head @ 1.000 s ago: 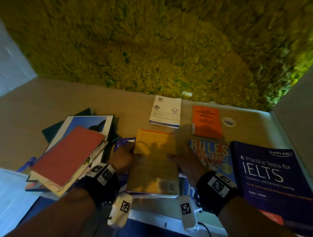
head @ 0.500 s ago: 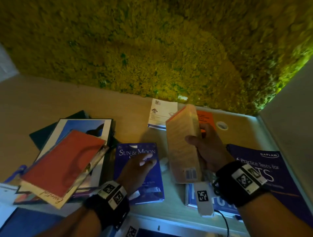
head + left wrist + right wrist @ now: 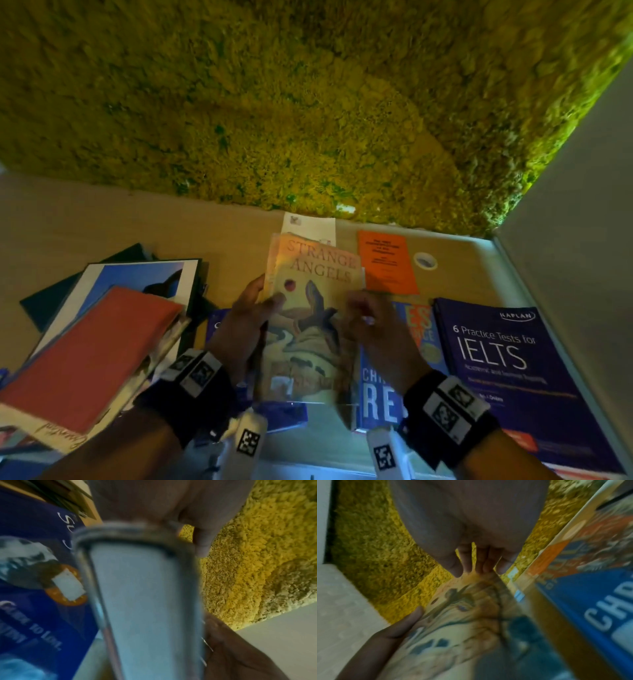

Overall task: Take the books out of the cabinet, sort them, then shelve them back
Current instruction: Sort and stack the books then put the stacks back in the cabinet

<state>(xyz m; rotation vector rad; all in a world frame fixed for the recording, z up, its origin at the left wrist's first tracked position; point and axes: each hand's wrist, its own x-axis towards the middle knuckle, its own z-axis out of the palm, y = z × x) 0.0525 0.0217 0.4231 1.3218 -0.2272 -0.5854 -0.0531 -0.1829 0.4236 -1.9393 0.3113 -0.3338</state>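
Both hands are holding 1 paperback (image 3: pixel 310 318), its cover reading "Strange Angels", raised face-up above the other books. The left hand (image 3: pixel 245 323) is gripping the paperback's left edge, thumb curled over the cover and fingers wrapped behind. The right hand (image 3: pixel 375 329) is gripping the right edge with its fingers curled round it; in the right wrist view those fingers (image 3: pixel 481 561) are lying against the top of the cover.

Just below the paperback on its left, a dark blue book (image 3: pixel 34 568) is lying flat on the wooden shelf (image 3: pixel 102 219). Just right of the paperback, a bright blue book (image 3: pixel 390 377) with large white letters is lying flat, partly covered by the right hand. Further right of the paperback, touching the bright blue book, a purple IELTS test book (image 3: pixel 507 370) is lying flat against the white side wall (image 3: pixel 582 257).

Well left of the paperback, a loose pile is sitting with a red book (image 3: pixel 89 356) tilted on top and a picture book (image 3: pixel 137 277) with a blue cover image under it.

Beyond the paperback, an orange booklet (image 3: pixel 387 262) is lying flat, a small white ring (image 3: pixel 425 261) is lying just right of the booklet, and a white leaflet (image 3: pixel 308 224) is showing behind the paperback's top edge. Behind all of these, a yellow-green mossy wall (image 3: pixel 308 102) is forming the back.
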